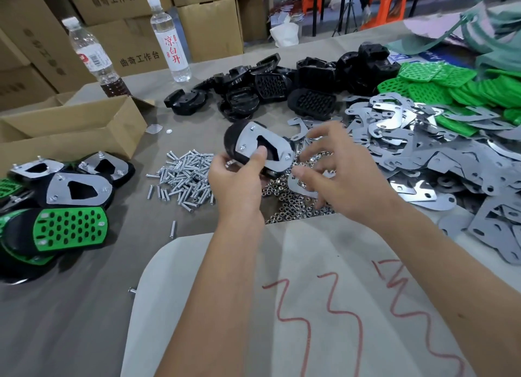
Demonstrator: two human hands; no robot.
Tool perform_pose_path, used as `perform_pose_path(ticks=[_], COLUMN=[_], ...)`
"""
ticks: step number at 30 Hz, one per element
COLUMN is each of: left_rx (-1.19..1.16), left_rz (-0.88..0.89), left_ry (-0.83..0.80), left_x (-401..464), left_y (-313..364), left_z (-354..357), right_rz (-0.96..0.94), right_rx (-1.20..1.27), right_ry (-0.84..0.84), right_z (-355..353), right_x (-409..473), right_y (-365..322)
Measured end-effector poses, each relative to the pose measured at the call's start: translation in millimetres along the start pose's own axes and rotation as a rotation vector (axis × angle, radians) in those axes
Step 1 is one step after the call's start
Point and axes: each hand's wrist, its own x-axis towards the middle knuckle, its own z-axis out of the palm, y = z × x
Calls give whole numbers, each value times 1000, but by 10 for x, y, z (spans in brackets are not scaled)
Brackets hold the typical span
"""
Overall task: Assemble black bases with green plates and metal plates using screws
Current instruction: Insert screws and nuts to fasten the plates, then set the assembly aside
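A: Left hand (239,176) status?

B: Gripping a black base (235,142) off the table, thumb pressed flat on the metal plate (260,143) that sits on its top face. Screw ends poke up through the plate's corner holes. Other fingers curl round underneath.

A: Right hand (335,167)?

B: Just right of the base, over the nut pile (293,204). Fingers spread and half-bent, fingertips (303,155) close to the plate's right edge. Motion blur there; can't tell whether it pinches a nut or anything else.

A: Around the hands?

B: Screw pile (183,176) just left of the left hand, a few strays nearer the table edge. Loose metal plates (423,151) heaped to the right, running out to the right edge. Green plates (439,86) behind that heap. Bare black bases (270,88) piled beyond the hands, mid-table.

A: Finished units?

B: Far left, a cluster of assembled pieces (64,201): some plate side up with screw ends showing, one showing the green perforated face.

A: Anything else?

B: Open cardboard box (73,131) behind the finished cluster, two water bottles (169,38) behind that, stacked cartons (208,26) at the back. Table (84,306) has grey paper cover; pale sheet with red scribble (324,306) lies under the forearms.
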Motion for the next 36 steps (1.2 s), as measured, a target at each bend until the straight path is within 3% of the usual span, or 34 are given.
perform_pose_path(ticks=[3, 5, 10, 13, 16, 20, 30, 36], left_rx=[-89, -138, -337, -352, -229, -117, 29, 30], left_rz=[-27, -79, -259, -335, -339, -257, -158, -151], left_ry=[10, -11, -105, -169, -253, -348, -368, -377], left_x=[62, 88, 60, 66, 67, 49, 19, 36], left_y=[22, 41, 73, 83, 71, 18, -26, -32], left_z=[-34, -48, -42, -35, -46, -50, -43, -48], right_rz=[-196, -151, -138, -105, -60, -16, -87, -120], right_rx=[-408, -449, -452, -369, -54, 231, 13, 23], right_ry=[-259, -387, -415, -259, 23, 176, 113, 92], right_z=[-129, -140, -112, -89, -69, -74, -46, -40], right_x=[18, 10, 24, 16, 24, 16, -8, -15], right_y=[64, 71, 76, 83, 49, 15, 12, 11])
